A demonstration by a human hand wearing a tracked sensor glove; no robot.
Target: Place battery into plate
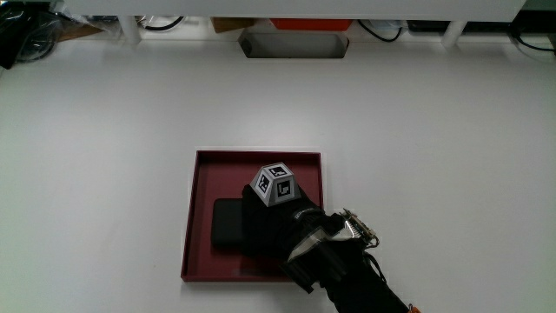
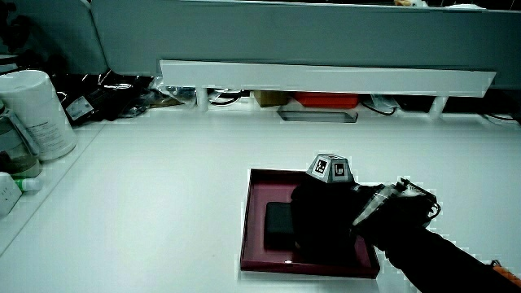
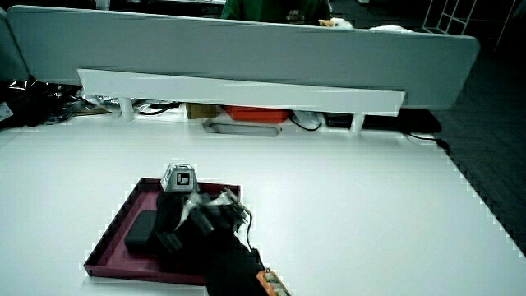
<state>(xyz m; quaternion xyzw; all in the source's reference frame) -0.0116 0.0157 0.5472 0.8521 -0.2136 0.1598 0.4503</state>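
My black-gloved hand, with its small grey patterned cube riding on the back, is over the dark red, shallow square tray that serves as the plate here, and my forearm reaches in from the desk edge nearest me. The flat black rectangular battery pack lies inside the tray, flat on its floor, in the part of the tray nearer to me. My hand rests over one end of the battery, and the other end sticks out past my fingers, plain to see in the main view and in both side views. Whether my fingers are clenched on the battery or have already let go, I cannot tell, because the glove and the battery are both black and run together. The tray sits on the white desk, near the edge where I stand, and it shows as a low-rimmed maroon square in both side views. In a side view a white cylindrical container stands at the desk's edge, well apart from the tray. A low grey partition runs along the desk, farther from me than the tray.
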